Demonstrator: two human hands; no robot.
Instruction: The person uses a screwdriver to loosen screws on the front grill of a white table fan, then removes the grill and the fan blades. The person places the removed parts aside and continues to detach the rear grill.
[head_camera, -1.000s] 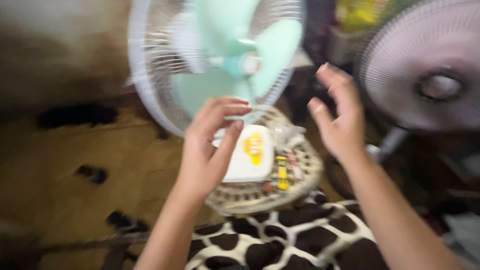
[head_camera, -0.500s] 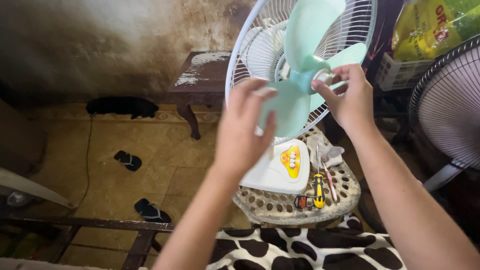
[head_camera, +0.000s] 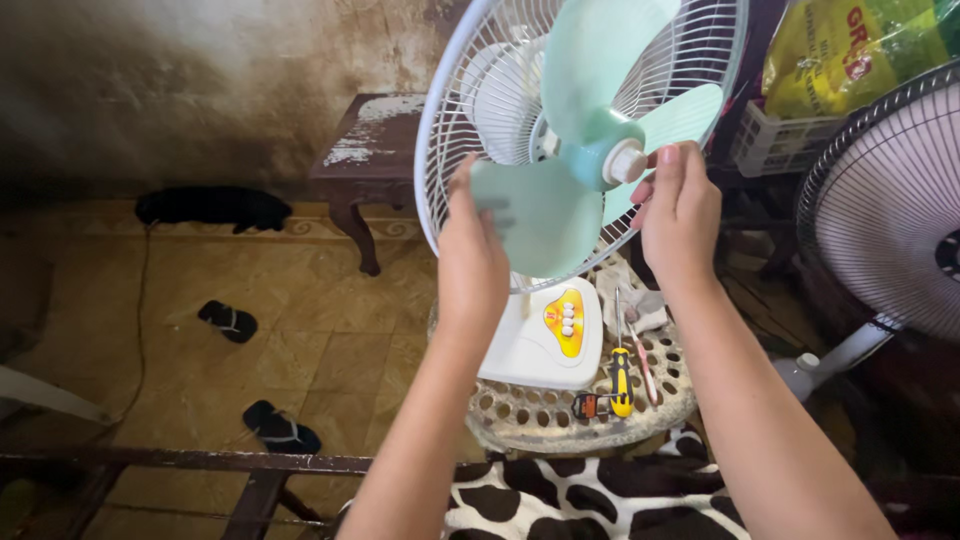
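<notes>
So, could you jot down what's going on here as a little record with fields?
Left hand: left hand on a mint-green fan blade
Right hand: right hand fingers at the white hub cap
Fan: white desk fan, front grille off, on a perforated stool
Tools: yellow-handled screwdriver on the stool
Nearby: second fan at right

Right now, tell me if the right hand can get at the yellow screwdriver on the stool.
Probably yes. The right hand is up at the fan hub, holding nothing bulky, and the screwdriver lies uncovered on the stool just below that arm, beside the fan base.
</notes>
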